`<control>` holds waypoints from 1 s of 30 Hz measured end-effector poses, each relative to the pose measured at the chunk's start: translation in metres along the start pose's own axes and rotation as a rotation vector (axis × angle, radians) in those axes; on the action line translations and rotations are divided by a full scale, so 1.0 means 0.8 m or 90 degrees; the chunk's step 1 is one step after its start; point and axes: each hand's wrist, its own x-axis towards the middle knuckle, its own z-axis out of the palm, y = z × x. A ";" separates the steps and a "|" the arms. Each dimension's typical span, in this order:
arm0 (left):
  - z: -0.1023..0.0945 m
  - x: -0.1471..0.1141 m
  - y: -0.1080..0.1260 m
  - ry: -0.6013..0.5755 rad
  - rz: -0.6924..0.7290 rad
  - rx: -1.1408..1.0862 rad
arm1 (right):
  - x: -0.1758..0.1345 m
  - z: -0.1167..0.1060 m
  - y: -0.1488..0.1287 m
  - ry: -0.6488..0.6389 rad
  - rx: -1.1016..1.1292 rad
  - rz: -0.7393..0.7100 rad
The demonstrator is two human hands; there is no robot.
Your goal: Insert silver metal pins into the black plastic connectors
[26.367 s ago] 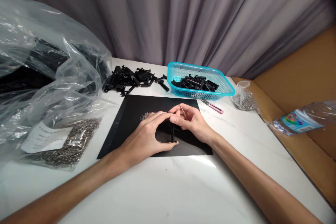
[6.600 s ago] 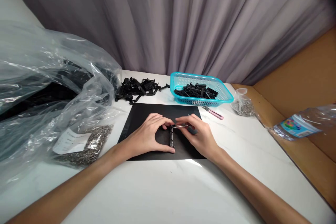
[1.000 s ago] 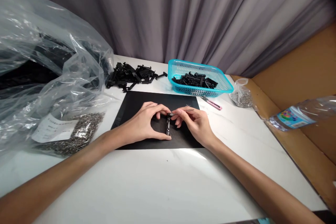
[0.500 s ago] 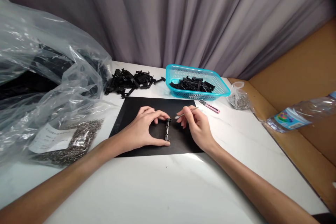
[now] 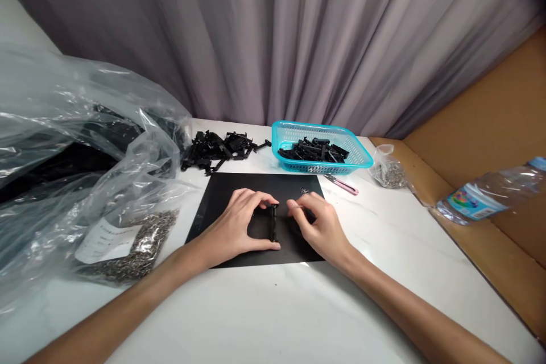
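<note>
Two hands (image 5: 234, 225) (image 5: 323, 227); one black part (image 5: 274, 224)

The slim black plastic part (image 5: 274, 224) matches the flat black rectangular sheet (image 5: 264, 185) beneath it; the white worktop (image 5: 273, 318) has faint grey veining. At the far side, a translucent turquoise slotted plastic basket (image 5: 362, 162) holds black pieces (image 5: 313, 151), before a greyish-purple curtain (image 5: 256, 40). A clear plastic bottle (image 5: 517, 183) at right wears a blue label (image 5: 478, 203) with multicoloured patches.

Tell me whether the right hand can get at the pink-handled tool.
Probably yes: the pink-handled tool looks uncovered, lying beyond the right hand and in front of the blue basket, with nothing standing between hand and tool.
</note>
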 end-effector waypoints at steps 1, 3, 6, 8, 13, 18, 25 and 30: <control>0.000 0.000 0.002 0.012 0.015 0.009 | -0.002 0.001 -0.004 -0.026 -0.003 -0.003; 0.000 -0.001 0.006 0.036 0.044 0.029 | -0.003 0.002 -0.009 -0.083 0.008 -0.007; 0.000 -0.002 0.008 0.057 0.062 0.048 | -0.002 -0.001 -0.012 -0.155 0.048 -0.020; -0.001 -0.002 0.008 0.060 0.045 0.043 | 0.000 -0.005 -0.010 -0.209 0.102 -0.017; -0.003 -0.003 0.008 0.092 -0.044 0.000 | 0.002 -0.008 -0.012 -0.281 0.184 0.039; -0.002 -0.002 0.010 0.107 -0.064 -0.023 | 0.000 0.006 -0.019 -0.205 0.171 0.089; 0.003 0.002 0.004 0.165 -0.096 -0.069 | 0.064 -0.049 0.016 0.124 0.046 0.088; 0.003 0.003 -0.001 0.185 -0.107 -0.023 | 0.078 -0.083 0.047 0.300 -0.206 0.076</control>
